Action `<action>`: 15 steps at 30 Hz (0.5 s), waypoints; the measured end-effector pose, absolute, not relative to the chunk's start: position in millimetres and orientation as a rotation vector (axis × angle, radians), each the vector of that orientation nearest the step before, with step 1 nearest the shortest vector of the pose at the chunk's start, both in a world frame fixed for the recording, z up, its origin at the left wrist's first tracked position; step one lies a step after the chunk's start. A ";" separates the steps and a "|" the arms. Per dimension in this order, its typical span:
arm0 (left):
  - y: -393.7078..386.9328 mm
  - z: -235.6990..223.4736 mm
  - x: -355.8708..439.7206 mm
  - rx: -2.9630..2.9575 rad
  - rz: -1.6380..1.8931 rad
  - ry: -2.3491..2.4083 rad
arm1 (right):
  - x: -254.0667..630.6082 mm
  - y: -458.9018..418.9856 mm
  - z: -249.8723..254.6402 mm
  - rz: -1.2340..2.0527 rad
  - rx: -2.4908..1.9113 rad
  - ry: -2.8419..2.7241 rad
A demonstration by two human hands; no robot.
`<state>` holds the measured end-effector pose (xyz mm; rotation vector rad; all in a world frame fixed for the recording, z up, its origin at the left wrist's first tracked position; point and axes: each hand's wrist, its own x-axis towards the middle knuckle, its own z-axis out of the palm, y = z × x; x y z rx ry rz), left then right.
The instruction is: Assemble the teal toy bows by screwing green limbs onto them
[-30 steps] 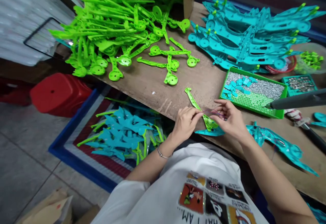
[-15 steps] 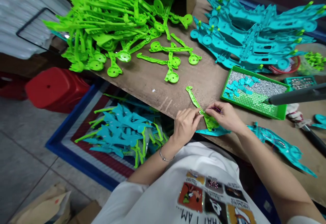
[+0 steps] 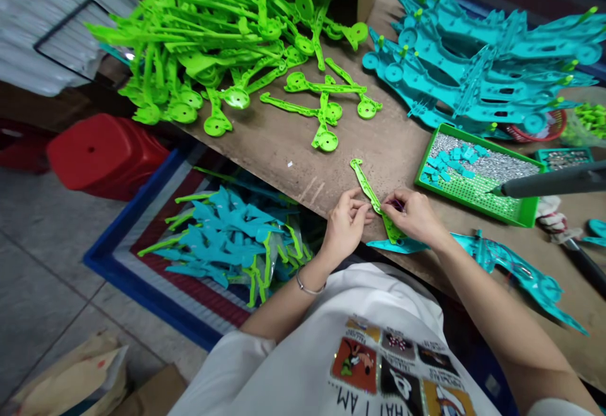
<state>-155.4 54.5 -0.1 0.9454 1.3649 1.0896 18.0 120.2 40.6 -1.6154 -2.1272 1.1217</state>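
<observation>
Pinching the thin purple wire (image 3: 400, 204), the right hand (image 3: 413, 214) does best steadied against the long lime-green plastic piece (image 3: 364, 184) (how the left hand (image 3: 347, 221) grips, I cannot tell)

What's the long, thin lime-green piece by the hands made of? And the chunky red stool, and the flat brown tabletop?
Long, thin lime-green piece: probably moulded plastic, slightly shiny; one even colour, with raised edges.
Chunky red stool: likely plastic too, smooth, with rounded edges and one solid colour.
Flat brown tabletop: maybe wooden board, dull and scuffed with pale marks; I can't be sure.
</observation>
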 end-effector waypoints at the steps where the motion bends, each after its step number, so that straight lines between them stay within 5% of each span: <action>1: 55.3 -0.4 -154.7 0.914 1.097 1.348 | 18.1 120.3 40.0 1.129 -1.620 -2.120; 15: 60.9 4.5 -134.0 0.532 1.212 1.135 | 26.5 112.5 39.2 1.235 -1.538 -1.960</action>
